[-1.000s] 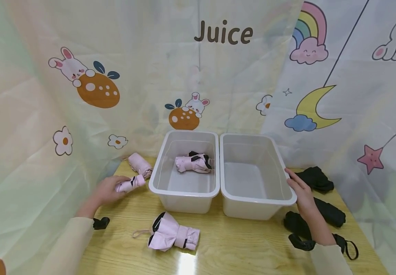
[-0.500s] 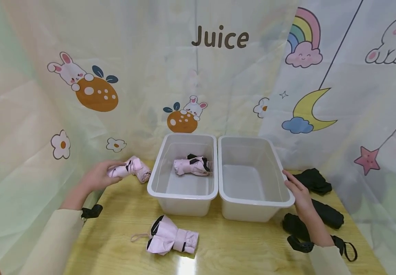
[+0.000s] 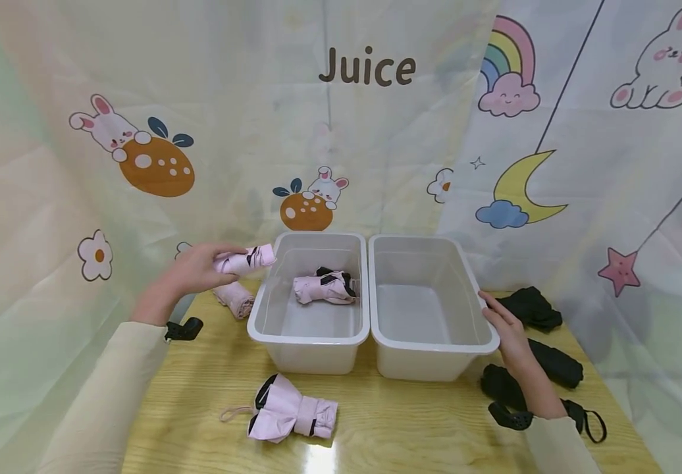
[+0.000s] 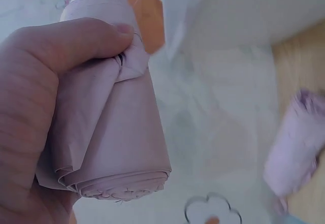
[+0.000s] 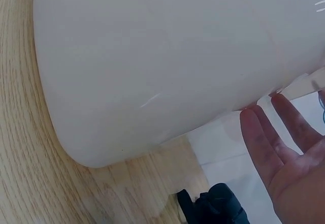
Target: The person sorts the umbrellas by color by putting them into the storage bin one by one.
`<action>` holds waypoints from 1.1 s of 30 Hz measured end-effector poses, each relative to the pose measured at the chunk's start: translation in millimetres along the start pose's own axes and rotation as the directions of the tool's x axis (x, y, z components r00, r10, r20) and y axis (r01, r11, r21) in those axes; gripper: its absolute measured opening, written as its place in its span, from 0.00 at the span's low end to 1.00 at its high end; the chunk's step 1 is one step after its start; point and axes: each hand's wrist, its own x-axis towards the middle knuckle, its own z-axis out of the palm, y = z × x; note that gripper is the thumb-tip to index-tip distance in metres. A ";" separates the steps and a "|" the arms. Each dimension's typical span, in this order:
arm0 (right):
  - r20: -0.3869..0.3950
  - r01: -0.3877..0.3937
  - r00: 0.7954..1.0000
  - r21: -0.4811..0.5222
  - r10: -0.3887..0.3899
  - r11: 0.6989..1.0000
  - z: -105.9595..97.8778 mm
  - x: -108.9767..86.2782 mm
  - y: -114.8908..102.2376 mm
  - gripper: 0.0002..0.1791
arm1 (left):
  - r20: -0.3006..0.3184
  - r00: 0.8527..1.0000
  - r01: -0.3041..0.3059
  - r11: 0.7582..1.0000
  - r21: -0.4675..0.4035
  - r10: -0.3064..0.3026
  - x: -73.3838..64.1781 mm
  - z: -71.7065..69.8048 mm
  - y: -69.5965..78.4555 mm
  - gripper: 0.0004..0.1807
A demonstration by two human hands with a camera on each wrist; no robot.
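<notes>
Curtain [image 3: 228, 66]: pale cloth printed with rabbits, oranges and a moon, "Juice" at 12 o'clock in the head view.
Wooden surface [image 3: 412, 428]: spread across 6 o'clock.
Left hand [image 3: 199, 268]: near 9 o'clock, fingers curled round the held pink umbrella [image 3: 243, 261], which is raised above the surface by the rim of the 7 o'clock bin [image 3: 314, 359]; contact with the rim cannot be told.
Pink-and-black umbrella [image 3: 320, 288]: on that bin's floor.
Loose pink roll [image 3: 237, 303]: 8 o'clock, partly hidden by the left hand.
Flared pink umbrella [image 3: 293, 411]: between 6 and 7 o'clock, lying before the bin, its loop toward 9 o'clock.
Right hand [image 3: 509, 336]: 4 o'clock, fingers extended against the outer rim of the 4 o'clock bin [image 3: 418, 362].
Black bundles [image 3: 557, 363]: three, around 4 o'clock, beside the right hand and forearm.
Left wrist view: thumb across the held pink umbrella, rolled end toward 6 o'clock; loose pink roll between 3 and 4.
Right wrist view: straight fingers at 4 o'clock, tips touching the bin's edge; something black at 5.
</notes>
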 end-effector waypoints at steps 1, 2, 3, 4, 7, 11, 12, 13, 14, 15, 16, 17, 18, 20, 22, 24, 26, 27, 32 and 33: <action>-0.001 -0.001 1.000 -0.001 0.001 1.000 0.6 0.0 -0.3 0.31 | 0.005 1.000 -0.008 1.000 -0.008 0.008 4.5 0.9 3.9 0.28; 0.000 -0.002 1.000 -0.006 0.002 1.000 1.2 -0.2 -0.6 0.32 | 0.006 1.000 -0.019 1.000 -0.012 0.019 8.9 2.0 7.9 0.28; 0.000 -0.003 1.000 -0.006 0.003 1.000 1.8 -0.3 -0.6 0.32 | 0.006 0.999 -0.032 0.999 -0.015 0.032 13.3 3.1 11.8 0.28; 0.001 -0.004 1.000 -0.007 0.004 1.000 2.3 -0.4 -0.6 0.32 | 0.005 0.999 -0.043 0.999 -0.020 0.043 17.5 4.3 15.8 0.28; -0.004 -0.001 1.000 -0.004 0.001 1.000 3.5 -0.1 0.2 0.32 | 0.007 0.997 -0.073 0.996 -0.045 0.073 29.2 8.0 27.6 0.27; -0.020 0.002 1.000 0.006 -0.001 1.000 9.9 5.1 0.4 0.32 | 0.027 0.997 -0.064 0.993 -0.095 0.067 38.3 13.0 39.5 0.26; -0.016 -0.002 1.000 0.008 0.002 1.000 12.9 7.4 0.4 0.32 | 0.039 0.997 -0.056 0.994 -0.099 0.061 38.8 14.4 40.8 0.26; -0.006 -0.004 1.000 0.010 0.004 1.000 16.3 10.1 0.5 0.32 | 0.052 0.997 -0.050 0.993 -0.109 0.056 38.9 15.6 41.9 0.27; 0.007 -0.008 1.000 0.006 0.008 1.000 20.0 12.8 0.4 0.32 | 0.062 0.997 -0.044 0.992 -0.117 0.051 38.7 17.1 42.4 0.27; 0.018 -0.007 1.000 0.002 0.007 1.000 23.5 15.7 0.5 0.33 | 0.071 0.996 -0.039 0.991 -0.125 0.048 39.0 18.7 42.9 0.27; 0.026 -0.007 1.000 -0.002 0.007 1.000 26.5 18.1 0.5 0.33 | 0.079 0.996 -0.034 0.991 -0.132 0.045 39.8 20.6 43.7 0.27; 0.032 -0.004 0.999 -0.002 0.005 1.000 28.7 19.7 0.6 0.33 | 0.091 0.995 -0.031 0.991 -0.131 0.043 40.9 23.2 44.3 0.27; 0.034 -0.002 0.999 -0.004 0.002 1.000 30.2 20.9 0.9 0.33 | 0.099 0.994 -0.029 0.991 -0.132 0.042 42.7 26.5 45.5 0.27; 0.029 0.002 1.000 -0.012 -0.001 1.000 30.2 20.7 1.6 0.33 | 0.124 0.991 -0.027 0.988 -0.152 0.046 48.1 35.7 48.3 0.27; 0.023 0.000 1.000 -0.022 0.001 1.000 26.5 17.7 2.9 0.33 | 0.163 0.986 -0.020 0.986 -0.164 0.047 54.7 46.6 52.9 0.27; 0.014 -0.003 1.000 -0.027 0.004 1.000 21.3 14.0 4.1 0.32 | 0.185 0.981 -0.026 0.981 -0.191 0.062 62.6 58.1 57.5 0.26; 0.014 0.003 1.000 -0.028 -0.002 1.000 15.5 10.4 4.2 0.32 | 0.180 0.981 -0.036 0.977 -0.212 0.076 70.9 67.8 62.1 0.26; 0.007 0.003 1.000 -0.028 -0.003 1.000 12.6 8.9 4.3 0.32 | 0.178 0.980 -0.043 0.974 -0.224 0.084 74.7 71.6 64.7 0.25; -0.015 0.008 1.000 -0.028 -0.009 1.000 2.4 1.1 2.0 0.32 | 0.186 0.977 -0.051 0.965 -0.259 0.102 89.1 89.3 73.9 0.26; -0.019 0.007 1.000 -0.026 -0.008 1.000 1.1 -0.1 1.5 0.32 | 0.195 0.975 -0.050 0.963 -0.264 0.104 91.1 92.7 74.7 0.26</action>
